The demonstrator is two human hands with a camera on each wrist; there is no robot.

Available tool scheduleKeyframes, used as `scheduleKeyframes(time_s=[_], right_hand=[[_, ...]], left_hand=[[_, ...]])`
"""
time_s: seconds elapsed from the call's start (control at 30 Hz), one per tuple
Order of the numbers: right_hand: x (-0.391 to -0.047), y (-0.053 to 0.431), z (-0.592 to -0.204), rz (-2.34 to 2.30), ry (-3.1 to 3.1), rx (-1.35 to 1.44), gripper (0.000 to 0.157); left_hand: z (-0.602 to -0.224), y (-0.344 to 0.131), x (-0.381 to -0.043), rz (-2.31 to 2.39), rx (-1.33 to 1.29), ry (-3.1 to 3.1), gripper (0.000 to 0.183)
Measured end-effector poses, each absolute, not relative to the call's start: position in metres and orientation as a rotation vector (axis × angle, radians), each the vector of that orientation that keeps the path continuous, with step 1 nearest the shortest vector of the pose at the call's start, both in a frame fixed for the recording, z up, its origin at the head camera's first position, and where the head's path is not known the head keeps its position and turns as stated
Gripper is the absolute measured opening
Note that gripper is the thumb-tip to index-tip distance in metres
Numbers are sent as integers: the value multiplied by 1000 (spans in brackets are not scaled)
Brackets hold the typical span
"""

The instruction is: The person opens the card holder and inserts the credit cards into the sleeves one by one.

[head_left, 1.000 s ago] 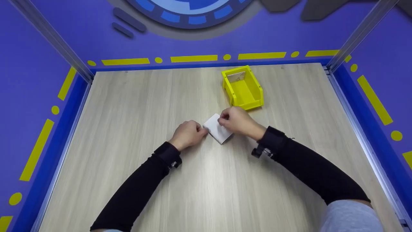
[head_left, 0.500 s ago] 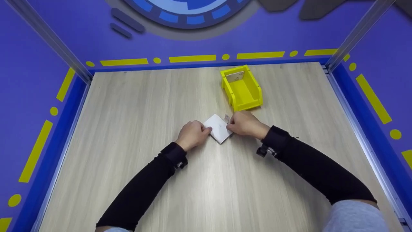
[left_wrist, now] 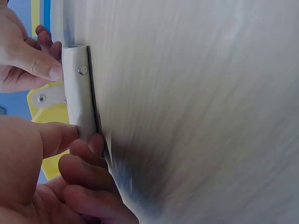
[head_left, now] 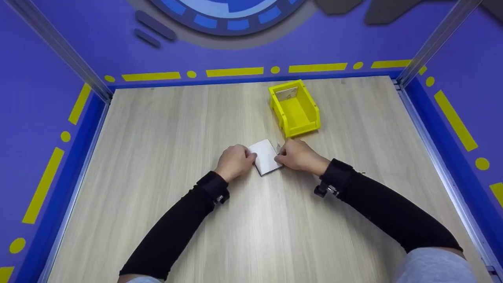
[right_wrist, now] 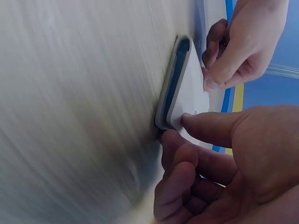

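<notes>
A small white folded wallet [head_left: 264, 157] lies on the table between both hands. Its snap strap [left_wrist: 50, 95] sticks out loose past the far edge, and a metal snap stud [left_wrist: 83, 70] shows on the cover. My left hand [head_left: 235, 162] pinches the wallet's left edge, thumb on top and fingertips beneath. On the opposite side my right hand [head_left: 299, 155] pinches the right edge between thumb and index finger. Seen from the right wrist, the wallet [right_wrist: 189, 88] is folded over, with a dark blue layer along its open side.
Just beyond the right hand stands a yellow bin [head_left: 296, 112], with a pale card-like piece [head_left: 287, 94] against its inner back wall. The wood-grain table [head_left: 177, 118] is bounded by blue walls [head_left: 251, 59] at the back and sides.
My right hand has moved off the wallet's top to its right edge, and the strap now stands out loose. The wallet has turned slightly clockwise. My left hand has shifted a little right.
</notes>
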State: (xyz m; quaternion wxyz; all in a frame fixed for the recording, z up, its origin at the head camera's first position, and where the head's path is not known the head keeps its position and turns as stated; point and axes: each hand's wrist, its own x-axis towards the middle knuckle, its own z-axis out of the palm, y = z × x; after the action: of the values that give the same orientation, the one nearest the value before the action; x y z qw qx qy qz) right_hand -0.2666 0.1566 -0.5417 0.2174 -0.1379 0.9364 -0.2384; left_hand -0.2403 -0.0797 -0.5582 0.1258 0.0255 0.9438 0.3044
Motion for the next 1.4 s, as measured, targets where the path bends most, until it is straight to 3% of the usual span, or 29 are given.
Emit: scheduleKeyframes(time_s=[0.4, 0.73, 1.17, 1.4], right_hand=[[-246, 154, -553, -765, 2680, -465, 35], [-255, 164, -537, -683, 2602, -357, 49], [-265, 166, -530, -808, 2715, -377, 38], [-269, 162, -525, -727, 2695, -323, 45]], left_hand=[[-559, -77, -243, 879, 57, 2800, 38], [-553, -83, -233, 875, 47, 2762, 39], [-561, -81, -226, 857, 85, 2717, 46], [-561, -79, -228, 870, 76, 2701, 47]])
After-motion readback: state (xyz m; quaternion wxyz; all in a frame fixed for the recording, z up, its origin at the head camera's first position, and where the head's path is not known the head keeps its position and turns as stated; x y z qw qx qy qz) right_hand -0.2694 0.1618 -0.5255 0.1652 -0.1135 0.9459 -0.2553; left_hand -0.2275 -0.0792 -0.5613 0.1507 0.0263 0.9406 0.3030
